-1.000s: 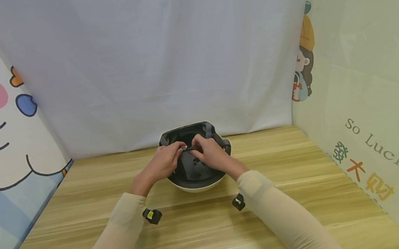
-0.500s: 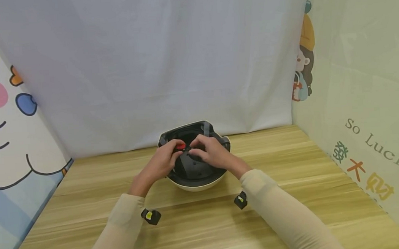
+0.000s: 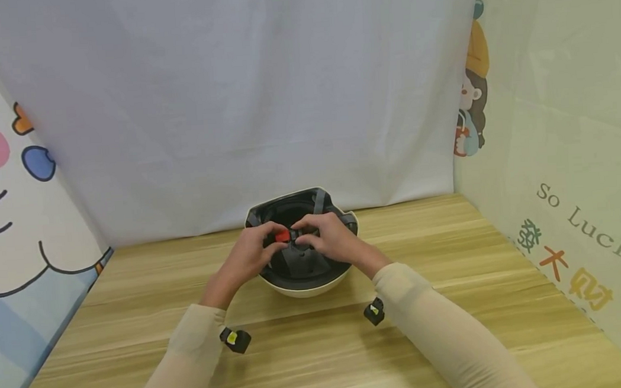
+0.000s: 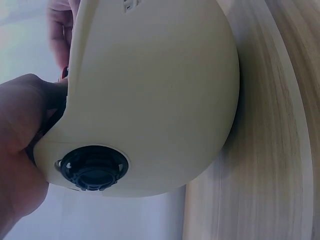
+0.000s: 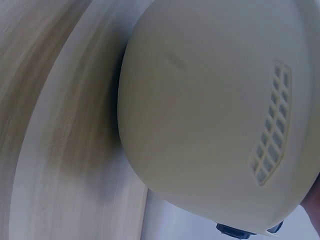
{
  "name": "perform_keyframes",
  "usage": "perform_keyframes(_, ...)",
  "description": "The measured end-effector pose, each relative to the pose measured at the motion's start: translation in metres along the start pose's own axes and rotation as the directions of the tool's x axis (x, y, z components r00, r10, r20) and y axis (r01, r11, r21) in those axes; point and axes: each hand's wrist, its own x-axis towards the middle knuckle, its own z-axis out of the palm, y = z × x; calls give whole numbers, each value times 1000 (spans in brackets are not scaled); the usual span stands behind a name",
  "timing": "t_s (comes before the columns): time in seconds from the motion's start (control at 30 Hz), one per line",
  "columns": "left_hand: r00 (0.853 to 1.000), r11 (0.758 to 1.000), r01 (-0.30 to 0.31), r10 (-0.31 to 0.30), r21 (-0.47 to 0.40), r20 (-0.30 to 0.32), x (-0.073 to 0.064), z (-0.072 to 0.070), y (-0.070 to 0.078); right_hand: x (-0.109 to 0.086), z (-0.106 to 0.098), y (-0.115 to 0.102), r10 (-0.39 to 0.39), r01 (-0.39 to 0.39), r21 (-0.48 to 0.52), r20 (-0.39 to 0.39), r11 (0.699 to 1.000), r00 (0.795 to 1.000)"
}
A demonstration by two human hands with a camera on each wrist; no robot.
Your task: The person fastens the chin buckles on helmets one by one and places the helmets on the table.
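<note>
The cream helmet (image 3: pixel 304 270) sat crown down on the bench (image 3: pixel 135 299), near the far edge and roughly midway between the far corners, its black hollow turned upward. The left hand (image 3: pixel 250 248) reached in from the side nearer the bench's left edge, its grip pinched on a red buckle piece (image 3: pixel 283 236). The right hand (image 3: pixel 331 235) came in from the side nearer the right edge, thumb and fingertips closed on a black buckle piece (image 3: pixel 294 235). Both pieces were held above the hollow, end to end and apparently touching.

As a judgement, the work looked well along: the two ends had been found, lined up and brought together over the helmet. Whether they had latched could not be told; the join was too small to read in the head view and mostly hidden behind the shell in the wrist views. Neither hand had let go, so a firm seating and the release seemed left undone. A grey strap (image 3: pixel 319 201) lay against the shell's inner wall towards the far edge. The left wrist view showed a black round fitting (image 4: pixel 95 167) outside.
</note>
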Motion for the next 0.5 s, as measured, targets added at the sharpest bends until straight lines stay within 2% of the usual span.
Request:
perform_keyframes(0.23,999,998,-36,37,47,-17,-2,2,1,-2,-1,-3,13,-13,12,22,1000,1000)
perform_keyframes(0.5,999,994,-38,41,104,-35,0,4,6,-1,0,-6,14,-14,-2,42,1000,999)
